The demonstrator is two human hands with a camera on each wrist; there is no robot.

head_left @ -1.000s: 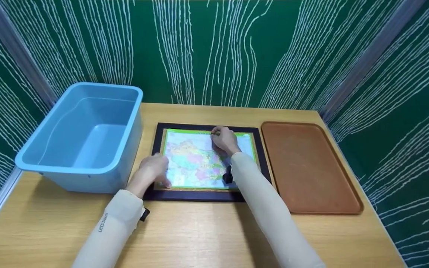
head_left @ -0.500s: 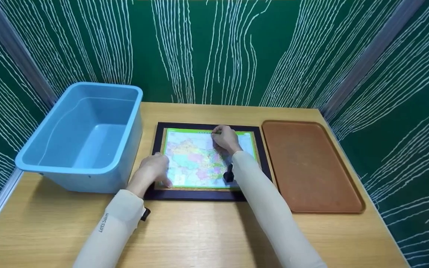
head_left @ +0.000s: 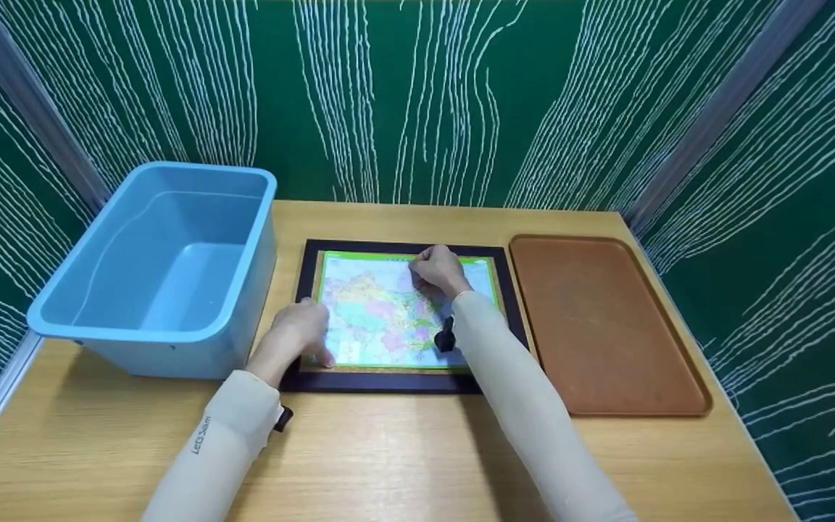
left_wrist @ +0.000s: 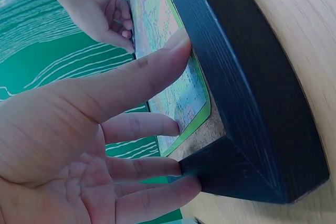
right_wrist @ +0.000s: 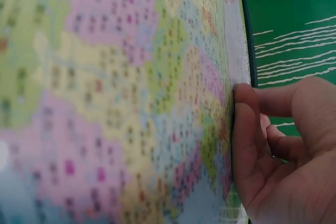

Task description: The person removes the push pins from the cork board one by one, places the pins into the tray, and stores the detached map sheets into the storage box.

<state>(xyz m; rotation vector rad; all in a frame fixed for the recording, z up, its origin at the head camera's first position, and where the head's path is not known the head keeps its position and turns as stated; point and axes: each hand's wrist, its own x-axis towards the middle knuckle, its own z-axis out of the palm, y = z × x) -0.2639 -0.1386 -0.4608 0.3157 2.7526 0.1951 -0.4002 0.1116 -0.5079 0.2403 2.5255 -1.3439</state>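
A colourful map sheet [head_left: 374,312] with a green border lies on a dark-framed cork board [head_left: 388,380]. At the board's near left corner, my left hand [head_left: 301,326] rests with its thumb on the map's edge. In the left wrist view, this hand's straight fingers [left_wrist: 142,169] reach over the frame's corner. My right hand [head_left: 438,270] is at the map's far edge, right of its middle. Thumb and index fingertips [right_wrist: 244,95] come together right at the map's surface in the right wrist view. I cannot tell whether something small is between them.
A deep blue plastic tub [head_left: 251,254] stands left of the board. On the right lies a brown tray [head_left: 606,326], close to the frame. Green walls [head_left: 432,94] with white line patterns enclose the wooden table [head_left: 374,457] at the back and sides.
The right hand's fingers have shifted very slightly at the map's far edge. My left hand, the map and the board stay in place.
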